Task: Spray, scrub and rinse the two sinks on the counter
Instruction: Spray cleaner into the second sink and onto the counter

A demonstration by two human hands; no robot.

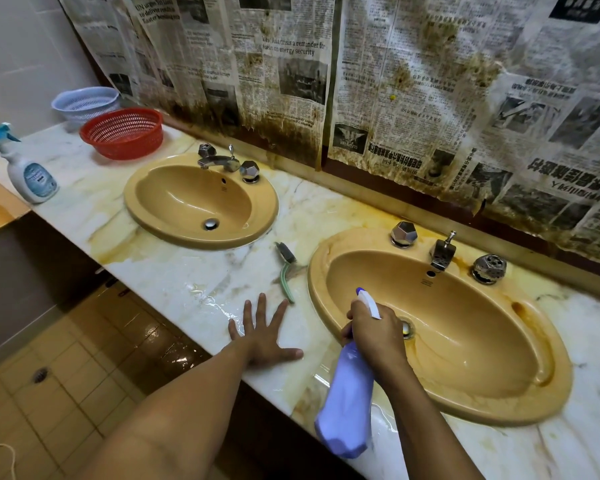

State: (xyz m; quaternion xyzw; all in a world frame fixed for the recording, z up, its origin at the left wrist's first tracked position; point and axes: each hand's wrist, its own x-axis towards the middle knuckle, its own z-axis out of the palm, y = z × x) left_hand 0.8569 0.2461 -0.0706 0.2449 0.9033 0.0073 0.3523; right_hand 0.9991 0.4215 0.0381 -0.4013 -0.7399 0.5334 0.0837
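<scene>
Two tan oval sinks are set in a marble counter (pixel 194 278). The left sink (pixel 160 216) lies further back; the right sink (pixel 499 386) is close and looks wet, with stains on its rim. My right hand (pixel 374 334) grips the neck of a lilac spray bottle (pixel 347 403), its nozzle pointing into the right sink above the front rim. My left hand (pixel 262 336) rests flat on the wet counter between the sinks, fingers spread. A green-handled scrub brush (pixel 286 268) lies on the counter just beyond my left fingers.
A white and blue spray bottle (pixel 28 171) stands at the counter's far left. A red basket (pixel 123 133) and a pale blue basket (pixel 85 103) sit behind the left sink. Each sink has a chrome tap and knobs. Stained newspaper (pixel 378 81) covers the wall. Tiled floor is lower left.
</scene>
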